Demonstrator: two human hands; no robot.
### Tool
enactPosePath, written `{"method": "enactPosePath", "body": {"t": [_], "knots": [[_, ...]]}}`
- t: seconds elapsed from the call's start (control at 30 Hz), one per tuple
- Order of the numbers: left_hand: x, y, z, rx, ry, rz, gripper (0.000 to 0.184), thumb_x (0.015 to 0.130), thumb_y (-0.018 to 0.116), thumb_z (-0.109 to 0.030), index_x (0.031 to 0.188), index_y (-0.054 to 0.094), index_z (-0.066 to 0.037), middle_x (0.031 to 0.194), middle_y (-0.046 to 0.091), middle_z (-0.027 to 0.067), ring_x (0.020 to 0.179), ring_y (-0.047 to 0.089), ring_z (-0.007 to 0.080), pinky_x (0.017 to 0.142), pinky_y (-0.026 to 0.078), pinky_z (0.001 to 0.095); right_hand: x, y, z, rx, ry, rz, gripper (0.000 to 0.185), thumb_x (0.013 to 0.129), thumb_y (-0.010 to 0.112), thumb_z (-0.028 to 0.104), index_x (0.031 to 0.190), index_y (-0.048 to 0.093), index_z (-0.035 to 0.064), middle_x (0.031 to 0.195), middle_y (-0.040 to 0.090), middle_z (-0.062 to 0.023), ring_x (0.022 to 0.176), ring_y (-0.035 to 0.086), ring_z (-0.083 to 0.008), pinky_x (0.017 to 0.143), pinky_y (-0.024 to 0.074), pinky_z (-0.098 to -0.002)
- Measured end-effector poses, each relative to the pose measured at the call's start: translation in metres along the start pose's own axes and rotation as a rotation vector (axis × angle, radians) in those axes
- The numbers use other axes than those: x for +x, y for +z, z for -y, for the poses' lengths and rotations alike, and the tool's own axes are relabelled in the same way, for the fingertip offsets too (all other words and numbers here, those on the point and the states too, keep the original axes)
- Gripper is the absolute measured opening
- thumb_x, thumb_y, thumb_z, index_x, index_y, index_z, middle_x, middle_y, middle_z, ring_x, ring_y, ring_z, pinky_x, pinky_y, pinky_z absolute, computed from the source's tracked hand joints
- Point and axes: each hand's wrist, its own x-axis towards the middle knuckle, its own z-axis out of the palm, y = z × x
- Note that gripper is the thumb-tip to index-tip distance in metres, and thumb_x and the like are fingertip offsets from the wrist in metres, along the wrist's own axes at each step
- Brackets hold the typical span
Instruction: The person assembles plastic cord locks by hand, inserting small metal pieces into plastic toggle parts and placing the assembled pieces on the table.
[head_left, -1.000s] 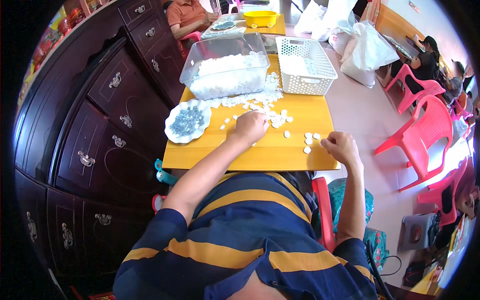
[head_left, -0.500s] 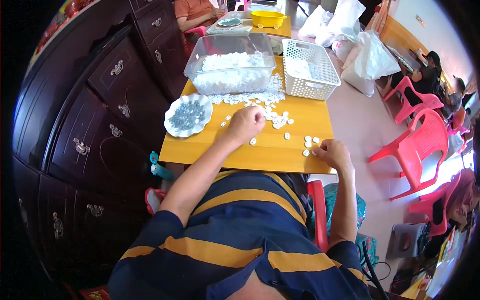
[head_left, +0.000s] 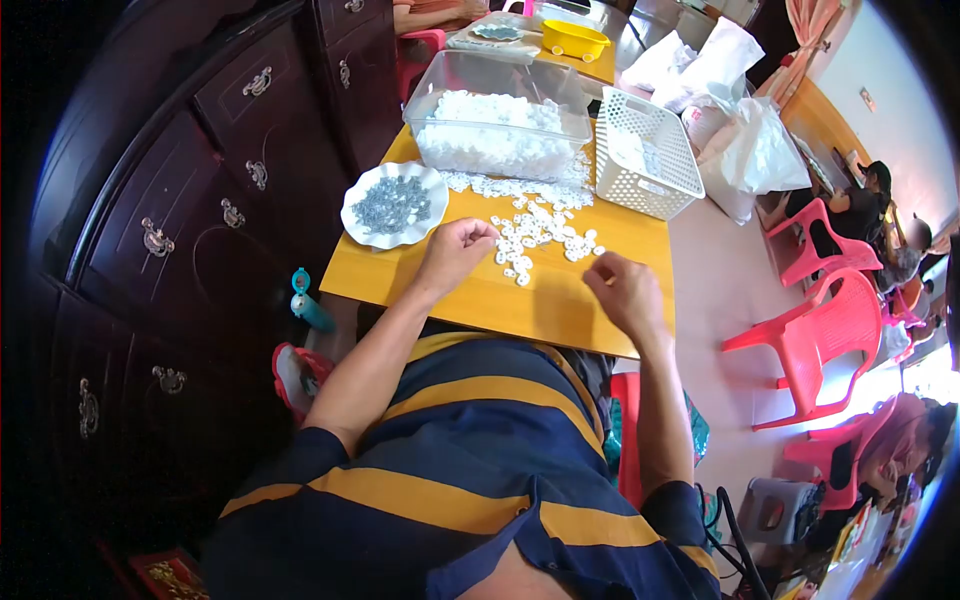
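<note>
My left hand (head_left: 457, 256) is over the table between a scalloped white plate (head_left: 354, 222) and a loose pile of small white plastic pieces with dark holes (head_left: 517, 240). Its thumb and fingers are pinched together near the pile's left edge; anything between them is too small to make out. To the right of the pile hovers my right hand (head_left: 627, 292), fingers curled together and pointing down-left, their tips partly hidden. Small grey pieces (head_left: 393, 205) lie in the plate. Behind the pile, flat translucent white pieces (head_left: 530, 188) are spread in front of the bin.
A clear plastic bin (head_left: 500, 72) full of white pieces stands at the table's back. Beside it is a white perforated basket (head_left: 640, 190). A yellow tub (head_left: 575, 40), white sacks (head_left: 745, 150), red chairs (head_left: 825, 345) and other people are beyond. Dark cabinets (head_left: 150, 200) line the left.
The scattered white pieces near my right hand and the few by my left hand now lie in one larger central pile. My right hand has moved inward and up, and the camera view has shifted.
</note>
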Motion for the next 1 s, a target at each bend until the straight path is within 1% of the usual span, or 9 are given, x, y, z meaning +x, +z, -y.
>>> {"method": "enactPosePath", "body": {"t": [0.13,0.27,0.37,0.5,0.63,0.83,0.9,0.93,1.0], "knots": [[-0.001,-0.003,0.002,-0.024,0.001,0.026,0.009,0.093,0.064,-0.007,0.097,0.066,0.000,0.084,0.063,-0.0030,0.069,0.053,0.0022,0.060,0.044,0.0186,0.018,0.040,0.031,-0.022,-0.147,0.062,0.016,0.086,0.069,0.027,0.091,0.070,0.0111,0.080,0.072,-0.0119,0.074,0.070,-0.0316,0.068,0.0550,-0.0433],[0.001,-0.005,0.005,-0.038,0.000,-0.020,0.007,0.090,0.065,-0.006,0.093,0.066,0.000,0.079,0.065,-0.0024,0.068,0.055,0.0029,0.061,0.046,0.0206,0.031,0.068,0.042,-0.130,-0.110,0.155,0.018,0.085,0.069,0.027,0.095,0.073,0.0124,0.097,0.070,-0.0130,0.086,0.069,-0.0318,0.075,0.0562,-0.0437],[0.000,-0.005,0.006,-0.043,0.009,-0.047,0.006,0.090,0.065,-0.005,0.092,0.066,0.000,0.078,0.064,-0.0023,0.067,0.055,0.0029,0.060,0.046,0.0209,0.027,0.081,0.049,-0.075,-0.164,0.133,0.016,0.084,0.069,0.026,0.093,0.073,0.0131,0.095,0.070,-0.0118,0.084,0.069,-0.0314,0.074,0.0563,-0.0436],[0.001,-0.004,0.009,-0.041,0.006,-0.042,0.005,0.089,0.064,-0.005,0.091,0.066,-0.001,0.078,0.064,-0.0027,0.066,0.055,0.0031,0.059,0.045,0.0212,0.027,0.094,0.047,-0.170,-0.222,0.114,0.016,0.085,0.067,0.027,0.090,0.074,0.0137,0.090,0.069,-0.0103,0.081,0.069,-0.0310,0.071,0.0565,-0.0429],[0.003,-0.004,0.014,0.003,0.037,-0.024,0.004,0.088,0.065,-0.005,0.090,0.066,-0.001,0.076,0.064,-0.0027,0.065,0.055,0.0033,0.059,0.046,0.0212,0.030,0.098,0.044,-0.165,-0.223,0.104,0.016,0.085,0.066,0.027,0.089,0.073,0.0135,0.090,0.069,-0.0105,0.081,0.069,-0.0308,0.071,0.0564,-0.0427],[0.001,0.000,0.008,-0.021,0.036,-0.029,0.004,0.088,0.065,-0.006,0.088,0.066,-0.001,0.075,0.065,-0.0013,0.064,0.057,0.0044,0.059,0.047,0.0221,0.034,0.098,0.043,-0.127,-0.212,0.141,0.018,0.086,0.064,0.026,0.087,0.070,0.0088,0.090,0.070,-0.0123,0.083,0.069,-0.0326,0.074,0.0558,-0.0430],[-0.001,0.000,0.005,-0.016,0.012,-0.009,0.005,0.088,0.066,-0.007,0.088,0.066,-0.001,0.075,0.065,-0.0012,0.064,0.058,0.0051,0.060,0.048,0.0226,0.031,0.097,0.044,-0.077,-0.233,0.108,0.014,0.084,0.066,0.020,0.086,0.068,0.0062,0.087,0.070,-0.0130,0.080,0.067,-0.0341,0.072,0.0540,-0.0437],[0.000,0.001,0.003,-0.017,0.014,-0.012,0.005,0.088,0.066,-0.007,0.088,0.066,-0.001,0.075,0.065,-0.0012,0.064,0.058,0.0051,0.060,0.048,0.0226,0.029,0.096,0.043,-0.078,-0.236,0.107,0.014,0.084,0.066,0.020,0.086,0.068,0.0062,0.087,0.070,-0.0130,0.080,0.067,-0.0341,0.072,0.0540,-0.0437],[-0.001,0.002,0.004,-0.038,0.017,0.006,0.006,0.088,0.067,-0.007,0.088,0.066,-0.001,0.076,0.066,-0.0013,0.066,0.059,0.0049,0.061,0.049,0.0222,0.023,0.086,0.045,0.111,-0.245,0.038,0.013,0.084,0.068,0.017,0.086,0.065,0.0041,0.082,0.069,-0.0120,0.074,0.068,-0.0263,0.066,0.0530,-0.0379]]}}
